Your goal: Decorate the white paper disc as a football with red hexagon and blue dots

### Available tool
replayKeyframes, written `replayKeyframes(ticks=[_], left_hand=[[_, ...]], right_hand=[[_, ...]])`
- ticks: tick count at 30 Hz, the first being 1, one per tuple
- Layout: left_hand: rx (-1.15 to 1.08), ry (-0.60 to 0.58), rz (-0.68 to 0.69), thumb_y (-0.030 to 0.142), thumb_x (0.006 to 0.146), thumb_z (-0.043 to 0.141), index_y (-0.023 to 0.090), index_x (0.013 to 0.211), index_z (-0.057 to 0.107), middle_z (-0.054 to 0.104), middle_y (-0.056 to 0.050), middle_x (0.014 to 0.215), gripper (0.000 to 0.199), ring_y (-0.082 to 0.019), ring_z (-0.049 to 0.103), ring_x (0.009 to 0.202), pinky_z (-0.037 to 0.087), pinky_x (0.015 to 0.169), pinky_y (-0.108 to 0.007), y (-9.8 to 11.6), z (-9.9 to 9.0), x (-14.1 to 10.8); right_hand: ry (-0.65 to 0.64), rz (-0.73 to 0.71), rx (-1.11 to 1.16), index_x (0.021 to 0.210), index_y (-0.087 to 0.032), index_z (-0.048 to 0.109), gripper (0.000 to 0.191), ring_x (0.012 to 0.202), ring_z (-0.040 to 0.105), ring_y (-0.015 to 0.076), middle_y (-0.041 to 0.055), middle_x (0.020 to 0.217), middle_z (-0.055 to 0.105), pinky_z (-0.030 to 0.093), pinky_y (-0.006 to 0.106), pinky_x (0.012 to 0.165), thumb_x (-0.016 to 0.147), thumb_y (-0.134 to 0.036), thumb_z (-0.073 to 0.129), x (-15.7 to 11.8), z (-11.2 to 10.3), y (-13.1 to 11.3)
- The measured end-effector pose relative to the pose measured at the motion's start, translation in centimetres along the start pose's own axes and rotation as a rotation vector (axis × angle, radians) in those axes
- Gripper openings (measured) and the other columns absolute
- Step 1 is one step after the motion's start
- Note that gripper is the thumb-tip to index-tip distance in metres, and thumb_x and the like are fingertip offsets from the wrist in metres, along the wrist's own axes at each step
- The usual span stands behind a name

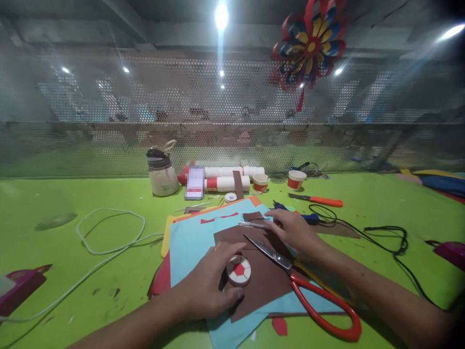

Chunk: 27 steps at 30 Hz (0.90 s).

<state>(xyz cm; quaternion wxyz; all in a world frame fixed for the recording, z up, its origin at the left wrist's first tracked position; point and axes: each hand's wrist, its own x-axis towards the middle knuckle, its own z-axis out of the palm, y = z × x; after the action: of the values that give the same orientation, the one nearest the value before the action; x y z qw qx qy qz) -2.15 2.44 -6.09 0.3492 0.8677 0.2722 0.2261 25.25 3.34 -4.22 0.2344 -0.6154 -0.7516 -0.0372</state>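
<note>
My left hand [207,283] curls its thumb and fingers around a small round white disc [239,270] with a red pentagon and dark lines, like a football pattern. The disc is over a brown sheet [261,286], which lies on light blue sheets [189,247]. Between the fingers of my right hand [292,230] is a slim silvery pen-like tool [250,224], its tip pointing left; its exact kind is unclear. Large scissors [276,257] with red handles rest on the brown sheet between my hands, blades parted slightly. A small brown strip [252,216] lies just beyond the tool.
Behind the sheets stand a bottle [163,174], a phone [195,183], stacked paper cups [228,183] and two single cups, one at the right [296,180]. An orange-handled knife [316,199] and a blue-handled corded tool [308,218] lie right. A white cable [109,253] loops left.
</note>
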Motion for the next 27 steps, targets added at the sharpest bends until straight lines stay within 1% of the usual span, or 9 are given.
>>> replayKeyframes(ticks=[3,5,9,13,19,22,23,25,27], left_hand=[[-0.264,0.102,0.013,0.027,0.085,0.058,0.026,0.132,0.048,0.053,-0.008,0.132,0.048,-0.026,0.054,0.12,0.045,0.103,-0.044,0.1,-0.3,-0.3],[-0.391,0.209,-0.027,0.03,0.092,0.045,0.023,0.116,0.059,0.058,-0.008,0.125,0.029,-0.025,0.06,0.112,0.051,0.095,-0.042,0.5,-0.6,-0.3],[-0.367,0.425,-0.154,0.034,0.098,0.032,0.02,0.085,0.061,0.067,-0.008,0.099,0.035,-0.024,0.065,0.093,0.056,0.079,-0.038,1.3,-1.2,0.2],[-0.257,0.54,-0.28,0.043,0.095,0.042,0.019,0.075,0.058,0.066,-0.003,0.075,0.035,-0.019,0.065,0.073,0.053,0.071,-0.031,1.1,-1.7,0.9],[-0.137,0.534,-0.326,0.054,0.085,0.059,0.019,0.058,0.056,0.053,0.004,0.051,0.044,-0.013,0.05,0.052,0.041,0.054,-0.024,0.3,-2.0,0.6],[-0.084,0.515,-0.303,0.054,0.084,0.061,0.02,0.055,0.054,0.049,0.005,0.05,0.045,-0.013,0.048,0.051,0.041,0.054,-0.023,-0.2,-1.7,0.3],[-0.075,0.506,-0.276,0.053,0.083,0.062,0.02,0.058,0.057,0.054,0.004,0.054,0.042,-0.014,0.053,0.055,0.044,0.057,-0.024,-0.3,-1.6,0.2],[-0.057,0.487,-0.215,0.049,0.083,0.063,0.022,0.073,0.065,0.067,0.001,0.073,0.029,-0.018,0.062,0.071,0.049,0.067,-0.027,-0.5,-1.4,0.2],[-0.045,0.455,-0.168,0.045,0.084,0.062,0.024,0.094,0.067,0.071,-0.002,0.093,0.024,-0.021,0.065,0.086,0.052,0.077,-0.03,-0.6,-1.2,0.3]], right_hand=[[0.081,0.002,0.092,0.104,-0.015,0.07,0.028,0.081,0.067,0.02,0.0099,0.095,0.074,0.049,0.03,0.073,0.092,-0.029,0.049,-0.5,-0.7,0.9],[0.109,-0.003,0.145,0.101,-0.015,0.07,0.027,0.076,0.066,0.0193,0.0092,0.091,0.074,0.049,0.03,0.07,0.091,-0.03,0.05,-0.5,-1.2,1.2],[0.164,-0.005,0.232,0.091,-0.017,0.071,0.023,0.075,0.065,0.0189,0.0082,0.086,0.074,0.048,0.029,0.07,0.088,-0.03,0.053,-0.3,-2.0,1.3],[0.267,0.049,0.312,0.075,-0.017,0.068,0.022,0.059,0.059,0.0145,0.0028,0.066,0.067,0.044,0.026,0.06,0.088,-0.03,0.055,-0.2,-3.3,1.5],[0.476,0.132,0.387,0.058,-0.017,0.061,0.042,0.044,0.04,0.0091,-0.0045,0.045,0.042,0.035,0.023,0.047,0.088,-0.046,0.056,-0.3,-5.3,2.5],[0.558,0.176,0.386,0.053,-0.017,0.058,0.046,0.044,0.04,0.0089,-0.0042,0.044,0.04,0.036,0.024,0.047,0.088,-0.047,0.055,0.0,-5.7,3.4],[0.585,0.195,0.381,0.057,-0.016,0.061,0.042,0.045,0.041,0.0092,-0.004,0.046,0.042,0.037,0.023,0.048,0.087,-0.046,0.057,0.1,-5.7,3.8],[0.614,0.23,0.371,0.078,-0.015,0.07,0.026,0.049,0.047,0.01,-0.0031,0.054,0.051,0.041,0.023,0.05,0.083,-0.038,0.061,0.4,-5.6,4.7],[0.605,0.254,0.367,0.103,-0.015,0.07,0.03,0.057,0.054,0.0111,-0.0005,0.07,0.062,0.047,0.024,0.055,0.079,-0.03,0.064,0.8,-5.3,5.8]])
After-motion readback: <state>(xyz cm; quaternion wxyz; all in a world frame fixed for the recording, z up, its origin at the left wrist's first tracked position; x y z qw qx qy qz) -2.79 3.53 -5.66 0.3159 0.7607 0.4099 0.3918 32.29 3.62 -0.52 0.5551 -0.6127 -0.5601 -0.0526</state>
